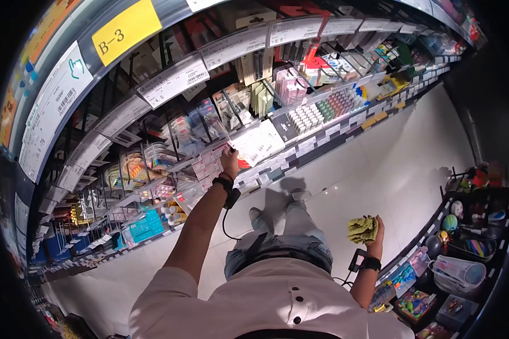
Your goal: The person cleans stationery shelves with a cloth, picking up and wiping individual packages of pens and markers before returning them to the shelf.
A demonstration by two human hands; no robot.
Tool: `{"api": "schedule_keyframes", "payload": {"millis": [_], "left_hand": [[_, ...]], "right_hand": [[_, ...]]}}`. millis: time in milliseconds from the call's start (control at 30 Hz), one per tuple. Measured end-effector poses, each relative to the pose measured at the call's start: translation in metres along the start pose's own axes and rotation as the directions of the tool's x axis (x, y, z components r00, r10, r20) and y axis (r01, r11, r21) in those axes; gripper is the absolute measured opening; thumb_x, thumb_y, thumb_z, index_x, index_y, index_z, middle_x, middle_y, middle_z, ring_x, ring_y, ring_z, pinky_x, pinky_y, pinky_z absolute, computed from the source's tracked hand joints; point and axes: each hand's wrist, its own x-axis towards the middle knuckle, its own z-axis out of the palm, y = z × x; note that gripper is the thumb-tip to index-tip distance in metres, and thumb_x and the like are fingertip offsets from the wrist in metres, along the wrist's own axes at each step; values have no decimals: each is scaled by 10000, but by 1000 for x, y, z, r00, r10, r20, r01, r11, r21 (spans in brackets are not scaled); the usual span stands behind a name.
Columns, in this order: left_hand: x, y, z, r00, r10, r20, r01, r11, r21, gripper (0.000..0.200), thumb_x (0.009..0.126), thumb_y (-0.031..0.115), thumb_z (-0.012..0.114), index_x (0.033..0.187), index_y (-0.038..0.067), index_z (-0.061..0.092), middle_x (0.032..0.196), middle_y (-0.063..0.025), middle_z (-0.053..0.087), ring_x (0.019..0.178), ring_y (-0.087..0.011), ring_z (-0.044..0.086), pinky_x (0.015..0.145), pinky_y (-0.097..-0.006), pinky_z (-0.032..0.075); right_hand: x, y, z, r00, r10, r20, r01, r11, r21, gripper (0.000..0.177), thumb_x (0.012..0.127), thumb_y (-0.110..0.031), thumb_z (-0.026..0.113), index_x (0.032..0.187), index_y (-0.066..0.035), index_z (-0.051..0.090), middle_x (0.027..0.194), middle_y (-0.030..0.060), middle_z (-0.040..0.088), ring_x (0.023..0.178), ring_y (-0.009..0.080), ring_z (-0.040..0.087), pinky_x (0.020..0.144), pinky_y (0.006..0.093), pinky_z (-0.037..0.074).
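My left hand (pixel 230 162) reaches out to the lower shelf, its fingers closed at the left edge of a bright white package (pixel 257 143) printed with barcodes. Glare washes out much of that package, and a bit of red shows just below it. Small red-and-white boxes (pixel 208 167) sit close to the left of this hand. Low at my right side, my right hand (pixel 376 231) grips a crumpled yellow-green cloth (pixel 361 230). Both wrists wear a dark band with a small cabled device.
White-capped bottles (pixel 306 120) and rows of coloured ones (pixel 338 105) fill the shelf to the right. Hanging packs and price tags (pixel 173 82) line the rack above. Behind me on the right, another shelf holds toys and a clear plastic bin (pixel 459 273). Pale tiled floor (pixel 401 152) runs between.
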Motion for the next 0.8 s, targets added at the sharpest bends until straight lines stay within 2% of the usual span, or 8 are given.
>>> {"api": "schedule_keyframes", "payload": {"millis": [133,200,300,467,533,633,733,800], "left_hand": [[-75,73,-10,877,478,45,-477,859,183,253,788,125,578,1022,31,557,779,-82,530,695,-159,506,647,-291,420],[-114,107,-13,753,531,389,-628,756,183,146,850,105,512,958,32,576,777,-63,519,682,-158,485,619,-286,400],[-139,105,2,515,539,666,-800,582,147,160,867,119,481,820,23,599,686,-96,546,662,-219,520,603,-311,408],[-187,86,56,410,53,911,-666,699,259,169,875,107,435,966,46,563,660,-105,572,618,-237,572,571,-324,443],[-193,55,78,281,-139,950,-585,759,284,187,857,101,454,1012,48,545,696,-124,590,645,-246,582,599,-332,453],[-199,9,113,59,-347,936,-684,669,291,208,833,125,499,1024,56,547,755,-151,609,726,-268,604,655,-338,464],[-205,-37,144,88,-543,835,-650,604,461,213,836,143,510,1029,61,550,763,-145,613,739,-246,612,666,-318,472],[-205,-64,153,136,-539,831,-568,645,511,216,844,160,510,1036,70,551,785,-125,620,734,-207,614,664,-294,478]], "right_hand": [[-22,4,-42,992,-53,-118,61,996,69,309,864,-336,449,868,-46,556,823,101,608,784,259,591,743,385,483],[-40,0,-51,982,-117,-145,126,991,53,327,867,-341,457,932,-39,566,864,103,617,816,256,595,767,377,478],[-55,-13,-56,984,-129,-119,142,984,110,296,847,-320,491,860,-32,558,835,122,608,795,257,586,752,373,478],[-61,-23,-72,956,-92,-277,152,968,201,279,835,-314,513,853,-38,543,824,120,599,757,245,577,714,358,483],[-58,-22,-77,952,-77,-296,141,970,200,292,824,-330,531,856,-41,546,796,109,594,724,224,573,679,342,486],[-27,-24,-109,957,-19,-289,58,990,129,314,801,-354,568,817,-40,564,682,71,554,586,188,554,562,300,471],[30,-24,-146,896,-35,-442,-104,953,-286,312,739,-337,644,702,-34,575,630,46,535,535,176,542,504,282,455],[93,15,-210,934,-105,-342,-62,893,-446,245,665,-246,685,666,-27,575,636,85,564,574,216,572,542,298,473]]}}
